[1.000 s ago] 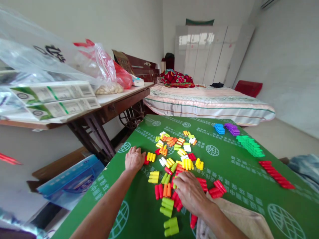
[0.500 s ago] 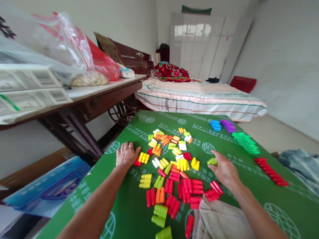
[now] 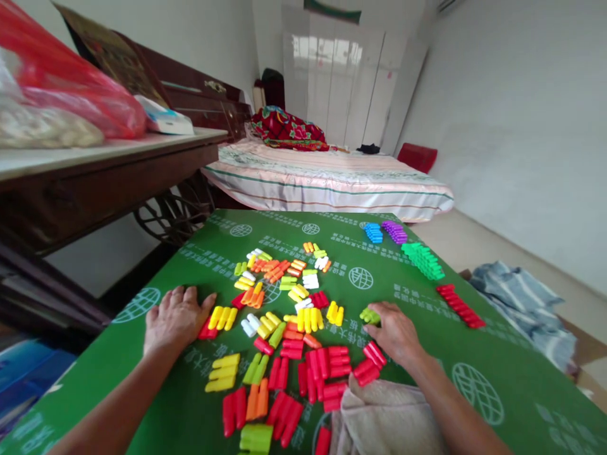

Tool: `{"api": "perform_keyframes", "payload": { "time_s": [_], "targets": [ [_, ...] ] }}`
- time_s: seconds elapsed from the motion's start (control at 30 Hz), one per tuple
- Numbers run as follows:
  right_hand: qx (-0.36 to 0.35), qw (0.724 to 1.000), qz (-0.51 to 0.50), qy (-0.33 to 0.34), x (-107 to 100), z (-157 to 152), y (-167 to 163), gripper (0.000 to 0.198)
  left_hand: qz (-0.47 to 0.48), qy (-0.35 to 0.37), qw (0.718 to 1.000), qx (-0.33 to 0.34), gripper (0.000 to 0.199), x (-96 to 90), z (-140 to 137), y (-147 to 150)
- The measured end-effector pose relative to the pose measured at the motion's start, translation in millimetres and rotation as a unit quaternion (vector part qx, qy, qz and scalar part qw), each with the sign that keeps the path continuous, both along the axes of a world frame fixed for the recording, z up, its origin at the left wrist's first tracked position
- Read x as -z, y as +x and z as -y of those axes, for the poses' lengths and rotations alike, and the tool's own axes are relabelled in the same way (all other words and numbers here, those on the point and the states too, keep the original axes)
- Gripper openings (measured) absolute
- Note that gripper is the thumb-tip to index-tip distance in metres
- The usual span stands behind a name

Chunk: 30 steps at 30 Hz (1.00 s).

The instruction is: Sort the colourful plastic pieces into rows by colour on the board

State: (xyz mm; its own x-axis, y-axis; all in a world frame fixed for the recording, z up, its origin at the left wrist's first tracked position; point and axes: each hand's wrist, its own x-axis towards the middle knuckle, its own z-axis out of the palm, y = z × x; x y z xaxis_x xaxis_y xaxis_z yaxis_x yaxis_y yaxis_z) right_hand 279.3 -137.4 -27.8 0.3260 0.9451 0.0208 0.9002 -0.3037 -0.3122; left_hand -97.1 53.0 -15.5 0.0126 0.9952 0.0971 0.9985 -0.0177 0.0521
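Note:
My left hand (image 3: 175,319) lies flat with fingers spread on the green board at the left. Beside its thumb are a yellow plastic block (image 3: 222,318) with rounded prongs and a red one partly under it. My right hand (image 3: 396,332) has thumb and fingers closed around a lime-green pronged plastic block (image 3: 368,315), low over the board; I cannot tell whether it touches. Between the hands lie many similar blocks: orange ones (image 3: 277,272), white ones (image 3: 310,280), yellow ones (image 3: 310,320) and, nearer me, red ones (image 3: 315,366).
Sorted rows stand along the board's right side: blue blocks (image 3: 373,232), purple blocks (image 3: 394,231), green blocks (image 3: 423,260) and red blocks (image 3: 459,306). A beige cloth (image 3: 384,417) lies at the front edge. A sewing table (image 3: 142,155) stands left; a bed (image 3: 327,177) lies beyond.
The view has turned to the right and a little closer. My right hand keeps the lime-green block and its fingers have closed in around it. My left hand stays flat on the board.

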Motion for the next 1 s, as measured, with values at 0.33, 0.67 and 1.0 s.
{"api": "perform_keyframes", "payload": {
  "time_s": [0.33,0.67,1.0],
  "targets": [
    [0.009,1.000,0.016,0.008,-1,-31,23,0.021,-0.025,-0.016,0.999,-0.028,0.073,-1.4,-7,-1],
    [0.149,0.989,-0.005,0.010,14,-124,110,0.049,-0.057,-0.021,0.998,-0.031,0.079,4.0,-13,-8],
    [0.208,0.978,-0.016,-0.003,20,-160,143,0.064,-0.052,-0.035,0.997,-0.050,0.083,-4.8,-7,0]
  ]
}}
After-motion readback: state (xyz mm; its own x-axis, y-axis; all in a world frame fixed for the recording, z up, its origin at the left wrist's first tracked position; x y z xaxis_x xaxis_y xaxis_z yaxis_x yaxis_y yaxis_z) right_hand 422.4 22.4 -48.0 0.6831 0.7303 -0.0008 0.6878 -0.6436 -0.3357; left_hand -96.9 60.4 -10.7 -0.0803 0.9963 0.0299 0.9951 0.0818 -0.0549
